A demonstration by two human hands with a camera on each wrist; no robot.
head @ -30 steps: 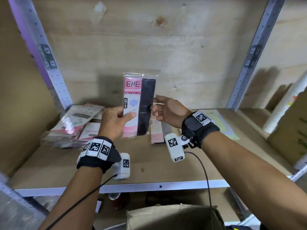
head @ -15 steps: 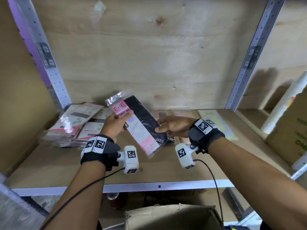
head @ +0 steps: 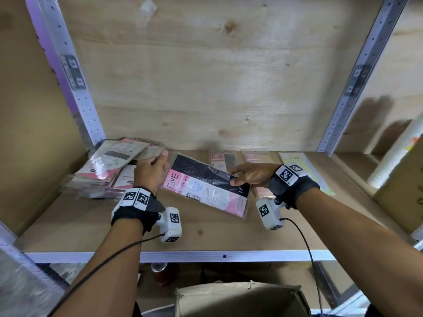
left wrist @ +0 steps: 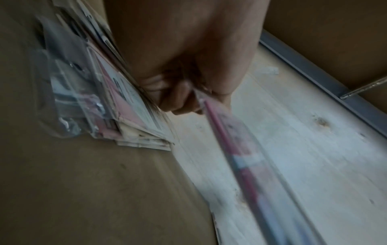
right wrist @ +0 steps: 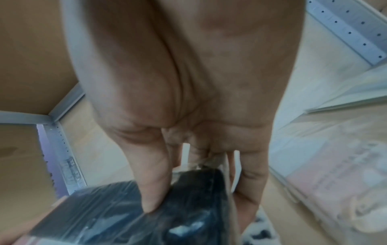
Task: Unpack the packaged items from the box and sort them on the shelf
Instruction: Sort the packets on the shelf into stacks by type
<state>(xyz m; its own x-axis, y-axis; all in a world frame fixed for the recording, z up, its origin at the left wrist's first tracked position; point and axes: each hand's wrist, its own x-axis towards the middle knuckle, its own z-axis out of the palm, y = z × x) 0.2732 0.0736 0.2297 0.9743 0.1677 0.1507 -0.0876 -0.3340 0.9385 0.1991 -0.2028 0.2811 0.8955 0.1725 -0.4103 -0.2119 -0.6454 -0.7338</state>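
Both hands are holding the stocking packet (head: 206,191) between them, low over the shelf (head: 91,220): the left hand (head: 152,170) is pinching its pink end, and the right hand (head: 249,177) is pinching the dark edge with thumb on top. It is looking light, thin and bendable, with slippery film, so gripping the edges seems safest.

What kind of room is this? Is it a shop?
Probably a stockroom or the back of a shop, not the selling floor. There is a bare plywood shelf on punched metal posts, a pile of sealed packets on it, and an open cardboard box below.
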